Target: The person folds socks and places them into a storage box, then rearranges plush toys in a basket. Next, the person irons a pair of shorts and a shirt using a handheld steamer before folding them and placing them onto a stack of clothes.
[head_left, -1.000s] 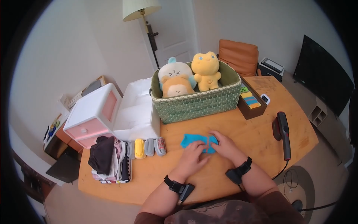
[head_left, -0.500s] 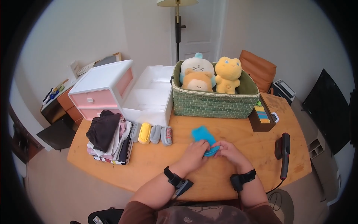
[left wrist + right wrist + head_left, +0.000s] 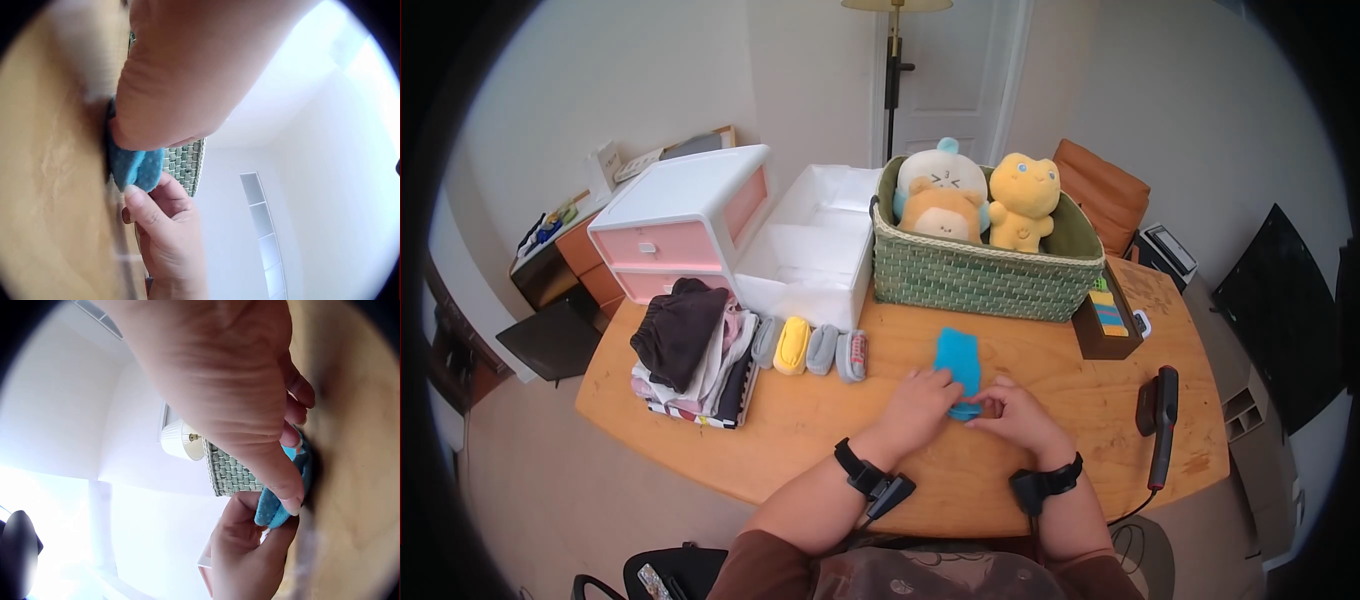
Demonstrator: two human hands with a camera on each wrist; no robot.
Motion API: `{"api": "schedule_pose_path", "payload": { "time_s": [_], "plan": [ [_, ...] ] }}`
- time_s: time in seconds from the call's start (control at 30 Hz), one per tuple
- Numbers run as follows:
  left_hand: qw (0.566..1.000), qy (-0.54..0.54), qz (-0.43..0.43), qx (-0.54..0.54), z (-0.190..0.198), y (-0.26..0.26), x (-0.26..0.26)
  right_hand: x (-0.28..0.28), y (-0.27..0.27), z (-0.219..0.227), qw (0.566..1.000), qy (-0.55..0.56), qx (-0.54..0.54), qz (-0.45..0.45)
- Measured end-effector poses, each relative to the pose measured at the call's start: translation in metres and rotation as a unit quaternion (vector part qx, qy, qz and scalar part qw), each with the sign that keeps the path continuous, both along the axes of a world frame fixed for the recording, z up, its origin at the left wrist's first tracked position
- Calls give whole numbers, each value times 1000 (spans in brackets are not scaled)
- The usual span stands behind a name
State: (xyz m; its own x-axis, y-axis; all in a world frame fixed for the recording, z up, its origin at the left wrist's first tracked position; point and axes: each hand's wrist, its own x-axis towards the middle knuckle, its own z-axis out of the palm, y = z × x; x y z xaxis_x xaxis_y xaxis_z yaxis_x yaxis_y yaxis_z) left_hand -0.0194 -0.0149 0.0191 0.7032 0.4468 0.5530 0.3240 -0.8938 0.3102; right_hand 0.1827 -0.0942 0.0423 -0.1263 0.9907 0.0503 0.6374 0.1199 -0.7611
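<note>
Blue socks [image 3: 958, 360] lie on the wooden table in front of the person, stretched away from the body, with the near end folded over. The left hand [image 3: 918, 408] grips the near left side of the blue fabric. At the fold's right edge, the right hand [image 3: 1022, 414] pinches the fabric between thumb and fingers. In the left wrist view, the blue fabric [image 3: 149, 170] shows light dots and a doubled layer, with the right hand's thumb on it. The right wrist view shows both hands on the folded blue end [image 3: 272, 509].
Left of the socks stand several rolled socks [image 3: 792, 346], then a clothes stack [image 3: 690, 350]. Behind are a pink-and-white drawer unit [image 3: 662, 240], a white open bin [image 3: 805, 270] and a green basket [image 3: 990, 280] with plush toys. Rightward: a brown box [image 3: 1108, 345] and a black corded appliance [image 3: 1164, 425].
The head view has shifted. The blue socks have turned to point away from the body, and their near end has been folded over. Both hands have moved to that end.
</note>
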Motion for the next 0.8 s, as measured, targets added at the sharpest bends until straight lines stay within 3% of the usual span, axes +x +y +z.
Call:
{"api": "schedule_pose_path", "payload": {
  "time_s": [0.07,0.27,0.37,0.43,0.57,0.63,0.73,0.8],
  "plan": [
    [999,28,7,-14,-1,-1,-1,-7,-1,5,998,-54,22,14],
    [995,21,-16,-100,12,1,-7,-14,0,-4,997,-19,64,30],
    [990,26,-31,-135,10,9,-12,-13,1,-7,1000,11,17,13],
    [981,32,-52,-182,4,17,-13,-10,3,-15,995,10,90,28],
    [967,32,-58,-245,6,21,-14,-10,4,-27,995,51,87,-6],
    [946,38,-1,-323,13,17,-13,-15,3,-23,995,77,36,-58],
    [932,22,47,-359,19,11,-9,-19,4,-25,994,56,60,-73],
    [951,4,39,-306,14,9,-6,-21,4,-25,992,41,92,-76]
  ]
}}
